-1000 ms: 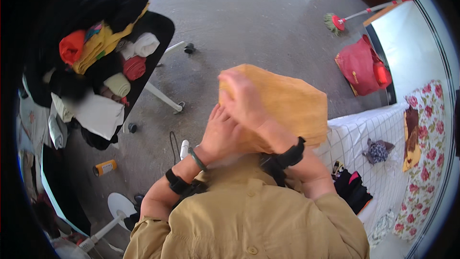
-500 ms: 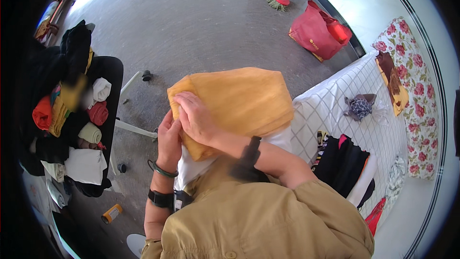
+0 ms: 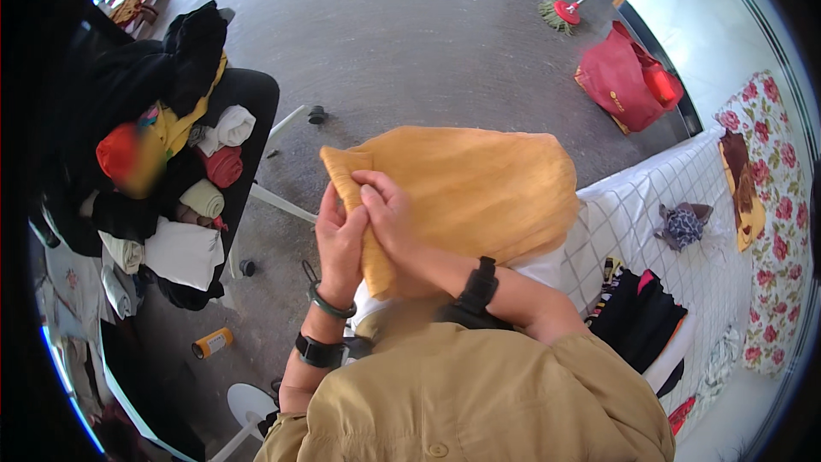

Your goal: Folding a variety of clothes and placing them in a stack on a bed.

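A mustard-yellow folded cloth (image 3: 487, 188) lies spread over my lap, with a white fabric showing under its near edge. Its left end is turned over into a thick rolled edge. My left hand (image 3: 340, 244) grips that edge from the outside, thumb on top and fingers partly hidden behind the cloth. Beside it my right hand (image 3: 389, 216) is closed on the same rolled part, its fingers curled over from the inner side. Which kind of garment or linen the cloth is, I cannot tell.
A black chair (image 3: 256, 94) at the left bears piled clothes and several rolled pieces. On the right, a white quilted bed (image 3: 590, 248) holds folded dark clothes (image 3: 637, 312) and a small patterned cloth (image 3: 682, 227). A red bag (image 3: 620, 85) and a mop (image 3: 560, 13) are farther back.
The cloth's left end has been folded over into a roll, and both hands have closed on it. The whole view has shifted, with surroundings now farther right.
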A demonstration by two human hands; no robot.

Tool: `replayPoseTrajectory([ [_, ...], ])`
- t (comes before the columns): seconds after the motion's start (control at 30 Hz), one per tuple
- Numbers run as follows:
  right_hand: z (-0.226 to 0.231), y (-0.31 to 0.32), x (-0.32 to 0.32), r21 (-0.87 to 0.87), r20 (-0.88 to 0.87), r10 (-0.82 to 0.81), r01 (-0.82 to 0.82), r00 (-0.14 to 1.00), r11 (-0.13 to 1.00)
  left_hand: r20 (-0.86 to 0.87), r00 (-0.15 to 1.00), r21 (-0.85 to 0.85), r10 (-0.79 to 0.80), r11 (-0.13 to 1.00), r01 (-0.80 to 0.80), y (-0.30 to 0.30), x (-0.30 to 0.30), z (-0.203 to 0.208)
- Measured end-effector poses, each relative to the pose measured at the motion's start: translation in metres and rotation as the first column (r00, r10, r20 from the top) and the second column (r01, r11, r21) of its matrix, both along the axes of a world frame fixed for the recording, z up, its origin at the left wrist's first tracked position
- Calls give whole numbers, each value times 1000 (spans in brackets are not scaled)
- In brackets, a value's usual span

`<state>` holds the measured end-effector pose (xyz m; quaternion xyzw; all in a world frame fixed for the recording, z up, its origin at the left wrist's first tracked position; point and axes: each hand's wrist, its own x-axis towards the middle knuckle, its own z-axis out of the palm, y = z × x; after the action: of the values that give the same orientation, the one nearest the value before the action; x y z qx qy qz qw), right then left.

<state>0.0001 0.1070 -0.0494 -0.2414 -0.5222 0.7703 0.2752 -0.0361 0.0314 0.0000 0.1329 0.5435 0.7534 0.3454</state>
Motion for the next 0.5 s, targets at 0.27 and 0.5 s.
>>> replayPoseTrajectory([
  [0.27, 21, 27, 21, -145, 94, 101, -86, 990, 986, -272, 962, -247, -1, 967, -69, 16, 8, -17],
  [0.5, 29, 46, 31, 26, 85, 75, -77, 994, 997, -374, 926, -240, 47, 960, -146, 32, 16, -32],
])
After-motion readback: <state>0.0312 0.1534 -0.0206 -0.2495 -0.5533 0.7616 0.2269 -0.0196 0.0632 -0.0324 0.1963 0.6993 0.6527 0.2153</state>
